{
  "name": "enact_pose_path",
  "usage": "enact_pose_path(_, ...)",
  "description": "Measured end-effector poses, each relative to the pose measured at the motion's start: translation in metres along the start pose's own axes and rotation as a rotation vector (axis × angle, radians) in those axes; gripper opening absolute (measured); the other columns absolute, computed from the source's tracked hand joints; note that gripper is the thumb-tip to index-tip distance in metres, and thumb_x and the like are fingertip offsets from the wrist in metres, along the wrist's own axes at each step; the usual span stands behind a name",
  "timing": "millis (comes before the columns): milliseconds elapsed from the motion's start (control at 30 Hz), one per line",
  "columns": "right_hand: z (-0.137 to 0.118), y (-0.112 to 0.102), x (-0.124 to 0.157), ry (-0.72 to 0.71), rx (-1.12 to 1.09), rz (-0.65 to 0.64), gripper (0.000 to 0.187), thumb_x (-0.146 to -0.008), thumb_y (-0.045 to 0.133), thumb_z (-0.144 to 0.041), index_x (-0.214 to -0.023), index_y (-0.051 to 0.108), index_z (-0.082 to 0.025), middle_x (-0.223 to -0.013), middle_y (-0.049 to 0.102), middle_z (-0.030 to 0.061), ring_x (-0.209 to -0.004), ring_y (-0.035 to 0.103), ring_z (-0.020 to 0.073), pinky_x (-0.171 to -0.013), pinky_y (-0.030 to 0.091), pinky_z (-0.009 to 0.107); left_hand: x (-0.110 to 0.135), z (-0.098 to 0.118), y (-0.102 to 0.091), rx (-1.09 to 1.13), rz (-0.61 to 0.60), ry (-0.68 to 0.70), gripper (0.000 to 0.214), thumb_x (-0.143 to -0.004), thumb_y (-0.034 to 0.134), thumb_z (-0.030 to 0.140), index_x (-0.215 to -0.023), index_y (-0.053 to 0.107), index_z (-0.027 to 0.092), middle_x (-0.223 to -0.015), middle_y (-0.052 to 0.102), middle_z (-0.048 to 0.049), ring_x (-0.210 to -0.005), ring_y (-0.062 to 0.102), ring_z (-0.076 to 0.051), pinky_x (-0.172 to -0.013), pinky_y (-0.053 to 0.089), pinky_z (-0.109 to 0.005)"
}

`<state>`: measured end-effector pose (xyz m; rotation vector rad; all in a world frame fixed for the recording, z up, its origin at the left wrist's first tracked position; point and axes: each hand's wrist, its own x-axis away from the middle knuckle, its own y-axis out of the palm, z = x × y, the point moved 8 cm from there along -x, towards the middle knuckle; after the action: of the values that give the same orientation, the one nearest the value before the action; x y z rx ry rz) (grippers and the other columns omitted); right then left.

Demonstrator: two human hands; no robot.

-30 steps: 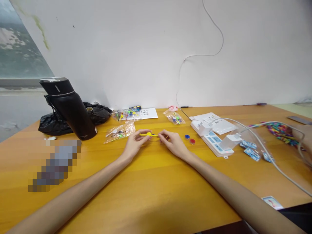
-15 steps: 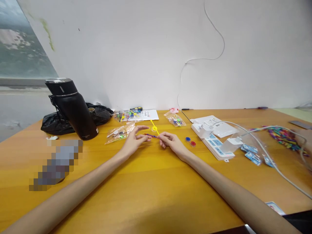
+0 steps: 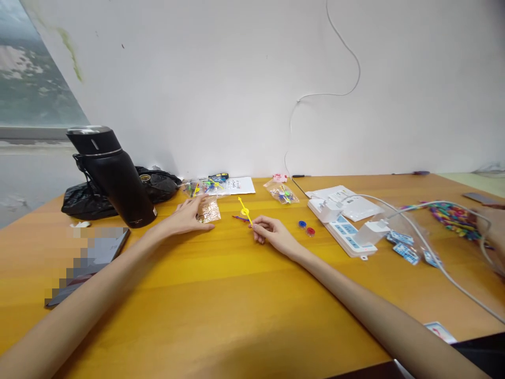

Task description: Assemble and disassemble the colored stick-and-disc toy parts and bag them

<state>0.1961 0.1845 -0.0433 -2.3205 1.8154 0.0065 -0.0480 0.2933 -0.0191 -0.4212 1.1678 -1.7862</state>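
Note:
My right hand (image 3: 272, 235) rests on the wooden table (image 3: 244, 295) with its fingers pinched on the lower end of a thin yellow plastic stick (image 3: 244, 210) that tilts up and away; a small purple piece lies just beside it. My left hand (image 3: 186, 217) lies flat, fingers stretched out, on a clear plastic bag of small coloured parts (image 3: 209, 210) to the left of the stick.
A black flask (image 3: 112, 176) and black bag (image 3: 158, 184) stand at left, with a dark phone (image 3: 98, 252) nearer. More part bags (image 3: 282, 192), a paper sheet (image 3: 239, 185), blue and red caps (image 3: 306, 227), a white power strip (image 3: 343, 226) with cables and coloured pieces (image 3: 453, 215) lie right.
My left hand let go of the stick and moved left onto the clear bag. The right hand keeps the yellow stick, now tilted upward instead of lying level.

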Motion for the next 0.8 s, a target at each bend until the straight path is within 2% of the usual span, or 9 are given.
enact_pose_path(133, -0.004, 0.002, 0.003, -0.01, 0.056, 0.014, 0.031, -0.093, 0.064, -0.049, -0.094, 0.063, -0.018, -0.072, 0.065, 0.0, -0.063, 0.057, 0.0122, -0.064, 0.047, 0.025, -0.001, 0.003, 0.002, 0.045, 0.022, 0.042, 0.102, -0.064, 0.082, 0.058, -0.152, 0.042, 0.023, -0.145, 0.054, -0.0199, -0.134, 0.047, -0.046, -0.109, 0.035, -0.055)
enact_pose_path(267, -0.009, 0.001, 0.004, -0.037, 0.097, 0.046, 0.028, -0.095, 0.061, -0.046, -0.092, 0.062, -0.018, -0.07, 0.064, -0.0006, -0.061, 0.056, 0.0122, -0.062, 0.045, 0.025, 0.001, 0.015, 0.004, 0.118, -0.034, 0.092, 0.093, -0.071, 0.079, 0.055, -0.15, 0.043, 0.024, -0.144, 0.053, -0.0181, -0.126, 0.055, -0.038, -0.106, 0.041, -0.049)
enact_pose_path(433, -0.019, -0.003, 0.006, -0.07, 0.165, 0.086, 0.027, -0.095, 0.059, -0.044, -0.09, 0.061, -0.018, -0.07, 0.062, -0.0006, -0.061, 0.056, 0.0125, -0.062, 0.045, 0.024, 0.006, 0.045, 0.005, 0.253, -0.089, 0.158, 0.088, -0.071, 0.081, 0.05, -0.147, 0.046, 0.025, -0.14, 0.057, -0.0143, -0.129, 0.055, -0.035, -0.108, 0.042, -0.045)
enact_pose_path(533, -0.03, -0.004, 0.008, -0.121, 0.296, 0.101, 0.024, -0.096, 0.057, -0.041, -0.09, 0.062, -0.018, -0.073, 0.063, -0.0001, -0.064, 0.059, 0.0135, -0.063, 0.046, 0.024, 0.013, 0.065, 0.01, 0.302, -0.134, 0.171, 0.083, -0.072, 0.081, 0.048, -0.145, 0.048, 0.026, -0.142, 0.056, -0.0108, -0.128, 0.056, -0.033, -0.108, 0.044, -0.043)
enact_pose_path(667, -0.04, 0.004, 0.014, -0.204, 0.507, 0.097, 0.017, -0.097, 0.056, -0.032, -0.092, 0.065, -0.019, -0.075, 0.066, 0.0001, -0.064, 0.058, 0.0133, -0.061, 0.042, 0.023, 0.022, 0.09, 0.021, 0.276, -0.207, 0.201, 0.078, -0.077, 0.076, 0.046, -0.146, 0.045, 0.026, -0.139, 0.058, -0.0097, -0.122, 0.06, -0.03, -0.103, 0.047, -0.042)
enact_pose_path(800, -0.044, 0.015, 0.019, -0.278, 0.712, 0.066, 0.012, -0.097, 0.055, -0.026, -0.095, 0.066, -0.02, -0.071, 0.064, -0.0017, -0.06, 0.055, 0.0116, -0.06, 0.038, 0.022, 0.029, 0.111, 0.031, 0.218, -0.203, 0.285, 0.076, -0.079, 0.075, 0.043, -0.147, 0.044, 0.027, -0.138, 0.058, -0.0107, -0.125, 0.057, -0.032, -0.105, 0.045, -0.043)
